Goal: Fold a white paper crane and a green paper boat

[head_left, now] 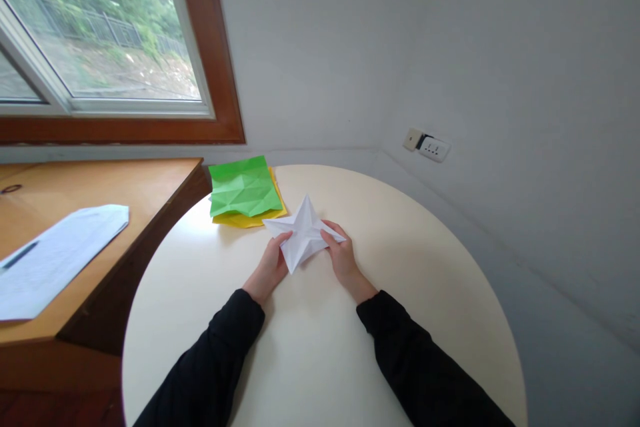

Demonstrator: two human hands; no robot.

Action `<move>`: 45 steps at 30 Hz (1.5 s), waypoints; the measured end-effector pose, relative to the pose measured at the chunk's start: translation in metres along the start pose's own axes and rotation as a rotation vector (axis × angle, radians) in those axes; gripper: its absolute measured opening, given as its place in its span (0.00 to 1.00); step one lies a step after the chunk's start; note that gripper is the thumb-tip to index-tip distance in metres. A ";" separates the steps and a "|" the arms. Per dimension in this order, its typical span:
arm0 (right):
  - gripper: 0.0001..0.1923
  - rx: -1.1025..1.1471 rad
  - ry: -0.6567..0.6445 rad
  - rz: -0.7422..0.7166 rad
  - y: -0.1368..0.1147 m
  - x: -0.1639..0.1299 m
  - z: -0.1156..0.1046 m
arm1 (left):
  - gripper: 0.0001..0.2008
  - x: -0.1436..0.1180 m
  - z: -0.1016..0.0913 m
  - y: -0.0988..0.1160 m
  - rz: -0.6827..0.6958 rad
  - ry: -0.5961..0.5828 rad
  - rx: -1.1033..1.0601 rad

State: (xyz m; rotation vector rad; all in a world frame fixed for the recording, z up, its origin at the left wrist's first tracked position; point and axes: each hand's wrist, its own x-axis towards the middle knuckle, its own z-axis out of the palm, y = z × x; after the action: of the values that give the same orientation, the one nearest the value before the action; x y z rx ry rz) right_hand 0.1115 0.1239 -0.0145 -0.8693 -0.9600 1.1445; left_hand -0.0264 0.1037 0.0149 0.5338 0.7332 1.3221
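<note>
Hands (pixel 270 270) (pixel 343 260) pinch creased, star-shaped white paper (pixel 303 235) on smooth round table (pixel 430 267).

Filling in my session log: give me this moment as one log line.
left hand: holds white folded paper | right hand: holds same paper | surface: round table | behind: green sheet on yellow sheet

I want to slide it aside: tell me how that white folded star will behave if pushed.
The star is thin creased paper, so probably very light and easily crumpled. Its points likely bend against a push. On the smooth table it should slide, not roll.
</note>
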 end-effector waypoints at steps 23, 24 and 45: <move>0.16 0.304 -0.027 0.271 -0.011 0.005 -0.005 | 0.11 0.001 -0.011 0.010 -0.123 -0.102 -0.253; 0.16 0.309 -0.040 0.279 -0.011 0.005 -0.005 | 0.12 0.001 -0.011 0.010 -0.117 -0.117 -0.251; 0.15 0.321 0.023 0.238 0.000 0.009 -0.010 | 0.13 0.001 -0.010 0.011 -0.205 -0.118 -0.286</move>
State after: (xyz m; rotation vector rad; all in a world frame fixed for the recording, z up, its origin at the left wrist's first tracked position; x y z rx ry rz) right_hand 0.1220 0.1317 -0.0170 -0.7454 -0.6401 1.4428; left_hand -0.0407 0.1056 0.0161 0.2952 0.4769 1.1681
